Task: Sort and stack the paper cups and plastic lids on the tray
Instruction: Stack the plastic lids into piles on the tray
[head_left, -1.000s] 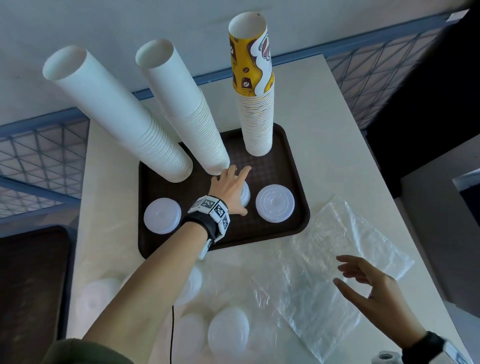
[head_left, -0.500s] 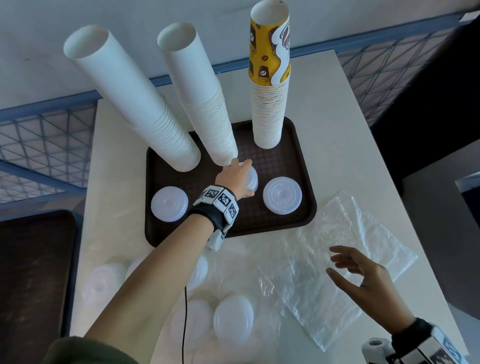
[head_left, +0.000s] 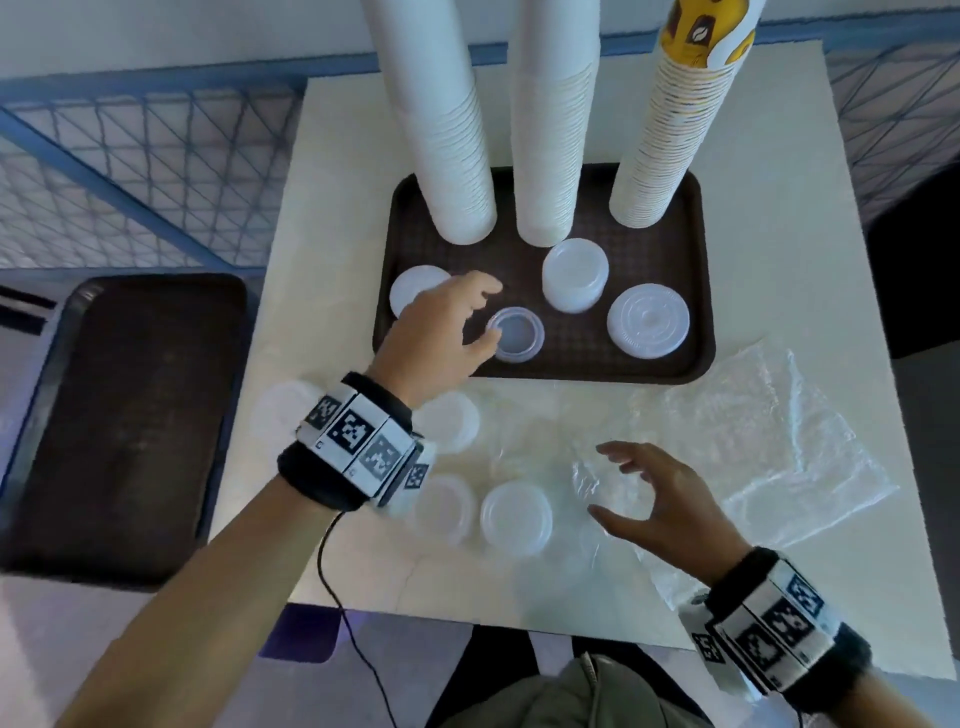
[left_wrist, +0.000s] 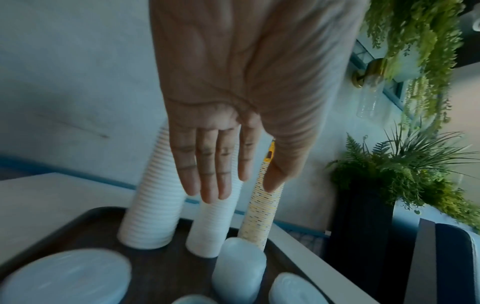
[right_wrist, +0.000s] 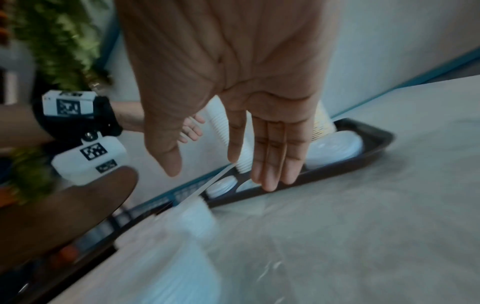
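Note:
On the brown tray stand two white paper cup stacks and one yellow-patterned cup stack. In front of them are a tall lid stack, a flat lid stack, a lid pile at the left and one clear lid. My left hand hovers over the tray's left front, fingers straight and empty in the left wrist view, thumb beside the clear lid. My right hand is spread and empty above the plastic bag.
Several loose lids lie on the white table in front of the tray, among them a lid and another lid. A second dark tray sits to the left, below table level. A blue wire fence borders the far side.
My left hand has come off the middle lid stack and drawn back to the tray's left front. A single clear lid now lies beside its thumb. The right hand has barely moved.

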